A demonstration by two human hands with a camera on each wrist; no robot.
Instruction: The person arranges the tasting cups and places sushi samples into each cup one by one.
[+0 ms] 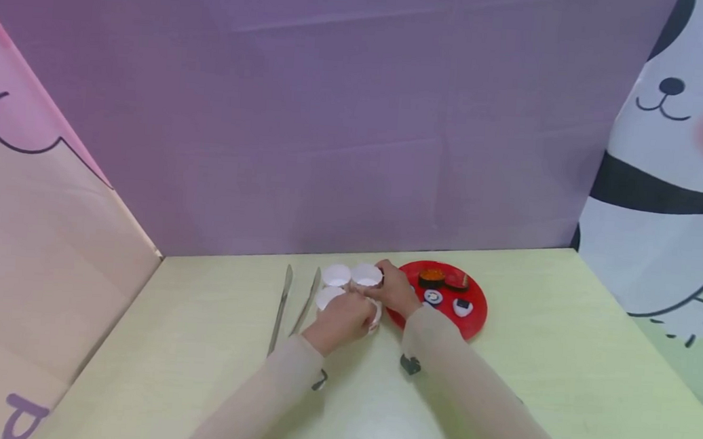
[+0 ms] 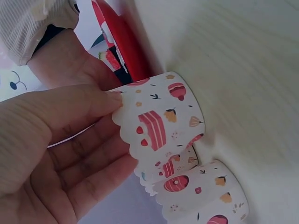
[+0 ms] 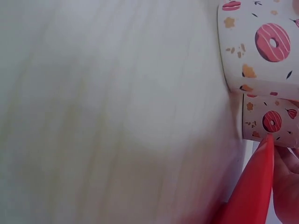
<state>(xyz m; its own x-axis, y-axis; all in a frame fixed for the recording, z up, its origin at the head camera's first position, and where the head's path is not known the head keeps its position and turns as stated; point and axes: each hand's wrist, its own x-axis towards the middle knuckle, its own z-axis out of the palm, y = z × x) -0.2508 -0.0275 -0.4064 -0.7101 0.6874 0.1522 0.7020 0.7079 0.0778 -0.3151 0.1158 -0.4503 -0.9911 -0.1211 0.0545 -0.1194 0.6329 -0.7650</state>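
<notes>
Several white paper baking cups with scalloped rims stand close together on the table; printed cakes and doughnuts show in the wrist views. My left hand (image 1: 344, 321) pinches the rim of the near right cup (image 2: 161, 116), thumb outside and the other fingers on the inner side. Just beyond it, my right hand (image 1: 398, 292) grips the far right cup (image 1: 367, 274) at its side. In the right wrist view that cup (image 3: 266, 119) is partly hidden by the nearer one. The far left cup (image 1: 337, 275) and near left cup (image 1: 329, 295) stand beside them.
A red plate (image 1: 474, 316) with toy sushi pieces (image 1: 432, 277) lies right of the cups, partly under my right forearm. To the left, two silver knives (image 1: 282, 303) lie lengthwise on the pale table (image 1: 196, 345). A purple backdrop (image 1: 332, 143) rises behind the table.
</notes>
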